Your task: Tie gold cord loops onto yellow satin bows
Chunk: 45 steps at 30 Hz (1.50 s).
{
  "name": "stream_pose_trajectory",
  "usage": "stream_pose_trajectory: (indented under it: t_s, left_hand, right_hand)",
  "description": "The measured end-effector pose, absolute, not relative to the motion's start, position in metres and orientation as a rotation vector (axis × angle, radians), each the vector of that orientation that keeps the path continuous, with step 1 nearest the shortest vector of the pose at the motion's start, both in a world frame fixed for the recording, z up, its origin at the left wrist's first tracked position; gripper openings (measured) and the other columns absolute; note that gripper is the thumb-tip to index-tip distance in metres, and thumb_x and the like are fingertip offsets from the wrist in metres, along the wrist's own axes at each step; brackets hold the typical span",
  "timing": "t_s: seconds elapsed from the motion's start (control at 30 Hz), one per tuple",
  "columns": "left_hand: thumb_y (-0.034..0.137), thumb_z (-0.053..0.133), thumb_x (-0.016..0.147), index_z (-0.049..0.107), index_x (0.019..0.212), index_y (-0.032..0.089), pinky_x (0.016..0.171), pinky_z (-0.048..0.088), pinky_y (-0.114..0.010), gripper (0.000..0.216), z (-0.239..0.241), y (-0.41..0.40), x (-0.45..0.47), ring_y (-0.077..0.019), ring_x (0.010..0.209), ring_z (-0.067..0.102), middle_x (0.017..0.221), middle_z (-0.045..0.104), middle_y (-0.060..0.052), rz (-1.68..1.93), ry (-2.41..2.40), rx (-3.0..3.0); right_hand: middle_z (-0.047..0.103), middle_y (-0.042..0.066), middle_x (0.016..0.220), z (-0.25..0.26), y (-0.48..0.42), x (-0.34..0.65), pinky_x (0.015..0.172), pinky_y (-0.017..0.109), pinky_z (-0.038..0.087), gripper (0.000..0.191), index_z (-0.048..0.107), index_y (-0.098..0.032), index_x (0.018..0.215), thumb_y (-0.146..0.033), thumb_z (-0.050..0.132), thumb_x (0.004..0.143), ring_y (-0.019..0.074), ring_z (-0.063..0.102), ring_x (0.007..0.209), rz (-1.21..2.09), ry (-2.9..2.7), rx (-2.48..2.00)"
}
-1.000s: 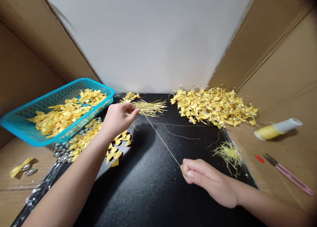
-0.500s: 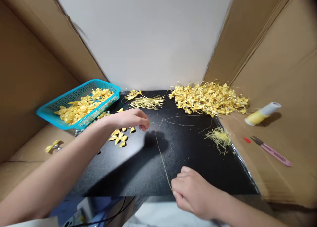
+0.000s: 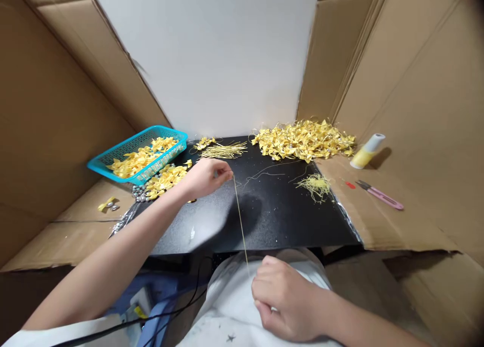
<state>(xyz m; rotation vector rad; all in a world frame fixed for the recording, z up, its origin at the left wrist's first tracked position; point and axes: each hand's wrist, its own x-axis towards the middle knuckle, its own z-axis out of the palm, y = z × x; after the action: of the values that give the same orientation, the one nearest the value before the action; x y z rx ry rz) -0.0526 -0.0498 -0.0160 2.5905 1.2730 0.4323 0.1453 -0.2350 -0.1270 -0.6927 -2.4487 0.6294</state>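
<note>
A thin gold cord [image 3: 239, 220] runs taut between my two hands. My left hand [image 3: 206, 177] pinches its far end above the black mat [image 3: 272, 221], beside loose yellow bows [image 3: 166, 178]. My right hand [image 3: 282, 299] is closed on the near end, pulled back over my lap past the mat's front edge. A bundle of cut gold cords [image 3: 223, 150] lies at the back of the mat.
A blue basket [image 3: 113, 158] of yellow bows sits at the left, with silver beads [image 3: 139, 193] by it. A big pile of finished bows [image 3: 302, 140] lies back right. Yellow thread scraps [image 3: 316, 184], a thread spool [image 3: 366, 151] and pink snips [image 3: 380, 194] are right. Cardboard walls enclose everything.
My right hand drew the cord back off the mat toward my lap. My left hand left the cord bundle and came nearer, pinching the far end. The view pulled back.
</note>
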Motion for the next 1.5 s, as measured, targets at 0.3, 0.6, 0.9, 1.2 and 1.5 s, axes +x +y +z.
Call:
stream_pose_trajectory:
  t_s: [0.3,0.6,0.9,1.2,1.5]
  left_hand:
    - [0.027,0.049,0.091,0.065,0.076,0.022,0.077,0.034,-0.040,0.022,-0.053,-0.082,-0.049,-0.0242,0.083,0.057,0.073,0.070,-0.006,0.909,1.510,3.096]
    - [0.029,0.051,0.092,0.059,0.074,0.022,0.077,0.033,-0.038,0.021,-0.056,-0.094,-0.055,-0.0220,0.081,0.056,0.075,0.071,-0.003,1.279,1.559,2.997]
    - [0.027,0.053,0.091,0.061,0.074,0.021,0.077,0.035,-0.037,0.020,-0.047,-0.104,-0.046,-0.0207,0.079,0.057,0.075,0.071,-0.003,1.329,1.484,2.959]
    - [0.026,0.056,0.090,0.058,0.071,0.020,0.072,0.037,-0.034,0.020,-0.055,-0.090,-0.053,-0.0183,0.072,0.054,0.067,0.067,-0.001,1.533,1.382,2.897]
    - [0.030,0.055,0.090,0.060,0.071,0.020,0.072,0.039,-0.035,0.022,-0.062,-0.080,-0.062,-0.0195,0.073,0.055,0.067,0.066,-0.002,1.498,1.468,2.758]
  right_hand:
    - [0.047,-0.002,0.061,-0.136,-0.239,0.144,0.066,0.029,0.032,0.015,0.038,-0.020,0.065,-0.017,0.044,0.079,0.0118,0.040,0.060,0.604,-2.447,-0.836]
    - [0.063,0.000,0.067,-0.076,-0.197,0.188,0.062,0.027,0.034,0.018,0.063,-0.018,0.066,-0.025,0.060,0.082,0.0122,0.052,0.062,0.770,-2.486,-1.274]
    - [0.072,0.006,0.093,-0.071,-0.097,0.137,0.079,0.029,0.046,0.020,0.070,-0.014,0.091,-0.030,0.062,0.083,0.0143,0.061,0.082,0.976,-1.699,-1.013]
    - [0.066,0.001,0.082,-0.078,-0.080,0.154,0.070,0.024,0.041,0.014,0.066,-0.017,0.074,-0.031,0.064,0.075,0.0110,0.055,0.075,1.522,-1.343,-0.811]
    - [0.061,0.003,0.088,-0.078,-0.084,0.167,0.073,0.025,0.042,0.019,0.047,-0.018,0.058,-0.028,0.054,0.074,0.0137,0.053,0.082,1.738,-1.299,-0.621]
